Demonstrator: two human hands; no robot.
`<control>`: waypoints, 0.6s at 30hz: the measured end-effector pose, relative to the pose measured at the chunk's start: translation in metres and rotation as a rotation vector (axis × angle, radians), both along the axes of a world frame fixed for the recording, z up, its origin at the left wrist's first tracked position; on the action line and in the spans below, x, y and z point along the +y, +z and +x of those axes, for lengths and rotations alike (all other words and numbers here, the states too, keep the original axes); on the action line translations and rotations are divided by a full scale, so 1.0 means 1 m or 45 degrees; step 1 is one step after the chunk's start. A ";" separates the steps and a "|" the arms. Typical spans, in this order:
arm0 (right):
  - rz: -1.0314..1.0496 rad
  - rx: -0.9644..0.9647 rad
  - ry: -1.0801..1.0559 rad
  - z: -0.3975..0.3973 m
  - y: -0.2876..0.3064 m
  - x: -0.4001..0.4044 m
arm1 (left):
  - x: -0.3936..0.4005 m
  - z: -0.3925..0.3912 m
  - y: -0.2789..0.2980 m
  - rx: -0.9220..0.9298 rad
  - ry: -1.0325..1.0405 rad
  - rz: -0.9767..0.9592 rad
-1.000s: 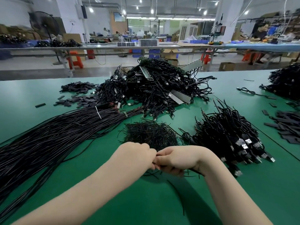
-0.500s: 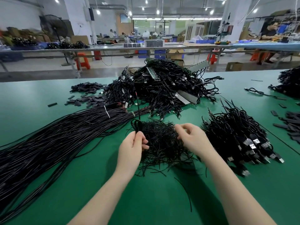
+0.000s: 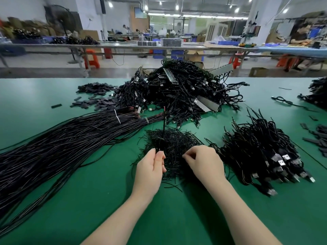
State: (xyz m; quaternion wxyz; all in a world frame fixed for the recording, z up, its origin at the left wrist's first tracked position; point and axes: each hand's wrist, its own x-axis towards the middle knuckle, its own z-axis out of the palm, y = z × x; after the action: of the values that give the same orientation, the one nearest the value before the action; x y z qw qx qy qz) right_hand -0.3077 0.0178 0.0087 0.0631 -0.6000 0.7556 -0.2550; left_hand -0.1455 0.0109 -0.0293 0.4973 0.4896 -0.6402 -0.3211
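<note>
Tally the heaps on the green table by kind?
Spread of long cables: 1
Cable heaps: 3
Short tie pile: 1
Flat dark piece patches: 2
Total: 7

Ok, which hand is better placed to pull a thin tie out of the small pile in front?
Right. The right hand has its curled fingertips on the tie pile; whether it already grips one is unclear. The left hand is busy, pinching a black cable that stands upright.
</note>
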 end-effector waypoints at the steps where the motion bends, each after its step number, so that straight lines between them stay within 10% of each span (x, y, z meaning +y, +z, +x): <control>1: -0.017 -0.051 -0.014 -0.002 0.002 0.000 | -0.001 0.000 -0.001 -0.002 -0.001 -0.006; 18: -0.373 -0.634 0.389 0.004 0.047 0.011 | -0.001 -0.002 0.010 0.057 0.063 0.052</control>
State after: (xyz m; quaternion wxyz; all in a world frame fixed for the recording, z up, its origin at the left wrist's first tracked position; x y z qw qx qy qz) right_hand -0.3040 0.0285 0.0559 0.1966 -0.6284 0.5733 -0.4876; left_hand -0.1473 0.0102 -0.0198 0.5092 0.5080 -0.6100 -0.3324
